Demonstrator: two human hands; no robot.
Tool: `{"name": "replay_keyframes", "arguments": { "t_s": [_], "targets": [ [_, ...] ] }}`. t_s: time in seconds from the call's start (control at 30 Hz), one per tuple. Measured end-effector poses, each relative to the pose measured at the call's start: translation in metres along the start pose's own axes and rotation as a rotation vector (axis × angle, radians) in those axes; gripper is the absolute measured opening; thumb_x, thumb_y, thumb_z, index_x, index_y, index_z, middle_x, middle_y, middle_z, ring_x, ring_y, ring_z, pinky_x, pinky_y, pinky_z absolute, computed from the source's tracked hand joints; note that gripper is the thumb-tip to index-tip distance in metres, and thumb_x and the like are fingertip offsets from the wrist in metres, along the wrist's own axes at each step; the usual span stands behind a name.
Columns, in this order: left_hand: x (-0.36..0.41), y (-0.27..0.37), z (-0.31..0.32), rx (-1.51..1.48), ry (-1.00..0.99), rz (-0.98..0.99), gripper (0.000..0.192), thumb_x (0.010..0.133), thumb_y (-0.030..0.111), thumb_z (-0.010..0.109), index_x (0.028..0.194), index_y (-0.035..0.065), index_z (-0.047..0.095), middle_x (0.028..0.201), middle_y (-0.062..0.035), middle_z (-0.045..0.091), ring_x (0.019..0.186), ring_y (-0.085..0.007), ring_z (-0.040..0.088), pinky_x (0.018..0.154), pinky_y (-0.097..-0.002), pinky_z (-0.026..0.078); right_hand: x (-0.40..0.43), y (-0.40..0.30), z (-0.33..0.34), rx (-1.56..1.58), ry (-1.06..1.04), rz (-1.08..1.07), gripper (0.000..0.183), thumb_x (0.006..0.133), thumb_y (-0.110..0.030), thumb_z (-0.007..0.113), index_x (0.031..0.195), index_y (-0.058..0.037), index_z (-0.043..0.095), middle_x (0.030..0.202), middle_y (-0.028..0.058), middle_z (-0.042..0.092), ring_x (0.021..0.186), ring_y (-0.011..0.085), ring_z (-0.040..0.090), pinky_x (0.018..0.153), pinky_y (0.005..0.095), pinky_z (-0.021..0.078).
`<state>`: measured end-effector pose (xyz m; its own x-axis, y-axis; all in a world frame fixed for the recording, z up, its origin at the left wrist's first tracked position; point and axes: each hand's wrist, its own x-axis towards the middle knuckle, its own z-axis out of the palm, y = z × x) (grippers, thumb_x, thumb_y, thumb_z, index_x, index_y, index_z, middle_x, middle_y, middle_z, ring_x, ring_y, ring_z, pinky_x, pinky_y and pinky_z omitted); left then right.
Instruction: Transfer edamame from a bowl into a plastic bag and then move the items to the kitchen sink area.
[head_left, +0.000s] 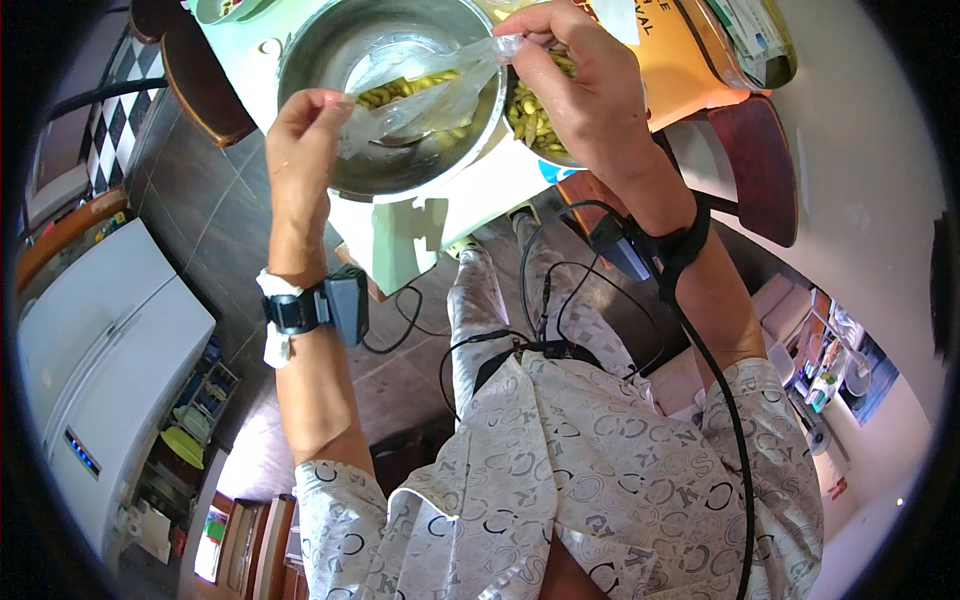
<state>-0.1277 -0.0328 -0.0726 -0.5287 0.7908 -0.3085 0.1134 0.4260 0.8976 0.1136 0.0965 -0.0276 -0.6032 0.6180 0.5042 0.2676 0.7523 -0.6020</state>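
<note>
A clear plastic bag (450, 94) is stretched between my two hands over a large steel basin (397, 169). My left hand (307, 135) pinches one edge at the basin's left side. Higher up on the right, my right hand (581, 82) grips the bag's gathered corner. Green pods, perhaps edamame, (405, 88) show in or behind the film; which of the two I cannot tell. Part of a metal spoon or ladle (401, 140) lies in the basin. Beneath my right hand a second bowl holds more green pods (532, 124), partly covered by the hand.
Both vessels stand on a pale-covered table (465, 199). An orange bag (675, 64) and a container with papers (757, 45) are at the right. Wooden chairs (757, 169) (199, 90) flank the table. Black cables (697, 330) run from my right wrist past my body.
</note>
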Motion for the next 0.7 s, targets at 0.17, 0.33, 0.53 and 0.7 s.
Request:
{"name": "replay_keyframes", "arguments": {
  "t_s": [0.17,0.33,0.53,0.7],
  "targets": [
    [-0.018,0.020,-0.006,-0.409,0.044,-0.051,0.013,0.099,0.019,0.060,0.102,0.0065,0.065,0.088,-0.0015,0.065,0.082,-0.0123,0.062,0.082,-0.0276,0.047,-0.001,0.000,0.007,0.365,0.007,0.289,0.010,0.091,-0.001,0.060,0.100,0.0003,0.063,0.072,0.0057,0.061,0.065,0.0115,0.059,0.057,0.0253,0.0453],
    [-0.032,0.022,-0.010,-0.589,0.032,0.003,0.013,0.098,0.016,0.062,0.104,0.0047,0.062,0.086,-0.0030,0.063,0.079,-0.0132,0.061,0.076,-0.0266,0.050,0.007,-0.012,0.007,0.405,-0.093,0.440,0.011,0.091,-0.001,0.059,0.101,0.0013,0.063,0.073,0.0066,0.061,0.065,0.0112,0.057,0.059,0.0244,0.0450],
    [-0.038,0.017,0.004,-0.658,0.072,0.017,0.011,0.098,0.015,0.063,0.101,0.0052,0.061,0.083,-0.0002,0.060,0.073,-0.0090,0.058,0.066,-0.0219,0.050,0.005,-0.017,0.027,0.024,0.131,-0.060,0.018,0.085,0.002,0.057,0.101,-0.0007,0.064,0.098,0.0132,0.066,0.075,0.0251,0.060,0.067,0.0340,0.0494],
    [-0.044,0.024,0.012,-0.742,0.083,0.045,0.011,0.097,0.010,0.063,0.103,0.0022,0.059,0.087,-0.0021,0.061,0.073,-0.0091,0.057,0.067,-0.0222,0.046,0.007,-0.038,0.087,0.293,-0.241,-0.042,0.013,0.082,-0.002,0.059,0.093,-0.0011,0.066,0.094,0.0150,0.066,0.089,0.0309,0.065,0.076,0.0419,0.0516]
  ]
}}
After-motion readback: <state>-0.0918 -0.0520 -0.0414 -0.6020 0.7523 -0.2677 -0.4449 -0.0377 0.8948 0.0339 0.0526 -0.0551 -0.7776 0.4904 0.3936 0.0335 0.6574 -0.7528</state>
